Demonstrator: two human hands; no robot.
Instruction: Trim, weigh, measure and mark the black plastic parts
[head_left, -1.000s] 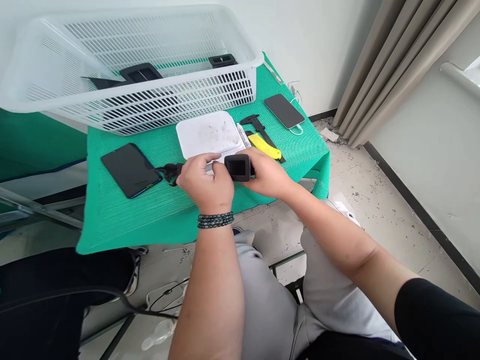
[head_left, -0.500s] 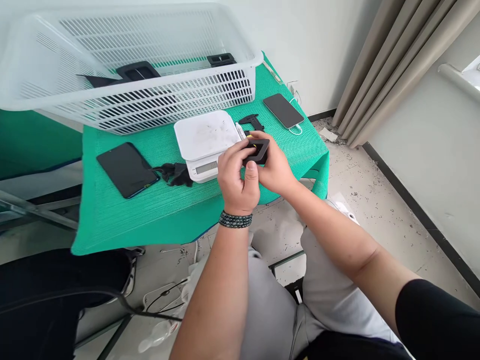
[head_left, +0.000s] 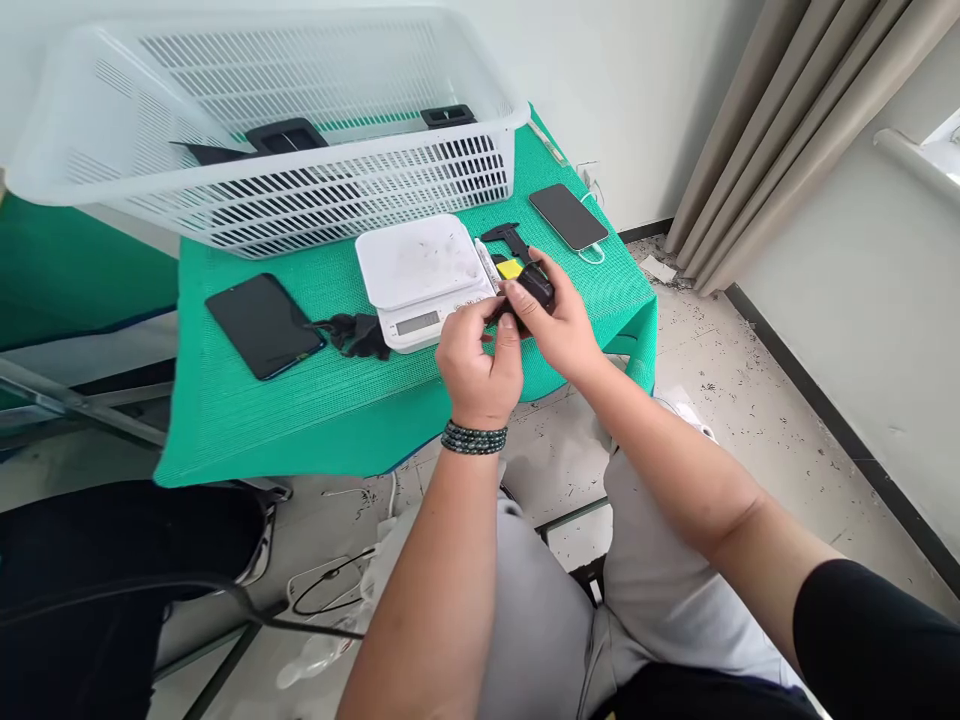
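Above the table's front edge, both my hands are closed on a small black plastic part (head_left: 536,284). My right hand (head_left: 559,325) wraps round its right side, thumb on top. Fingers and thumb of my left hand (head_left: 478,358) pinch its lower left end, which they mostly hide. Just left of the hands lies a white digital scale (head_left: 420,270) with a grey display. Beyond the hands are a white marker pen (head_left: 486,262), a yellow object (head_left: 510,269) and a black caliper (head_left: 506,236).
A white slatted plastic basket (head_left: 330,180) with black parts (head_left: 289,135) stands at the back of the green-covered table (head_left: 300,425). A black tablet (head_left: 264,325) and dark crumpled cloth (head_left: 360,334) lie left of the scale. A phone (head_left: 568,217) with a white cable is at the right.
The black part has been turned over: its hollow faced up before, and now a rounded side shows. My right thumb has moved on top of it, and the yellow object is more exposed.
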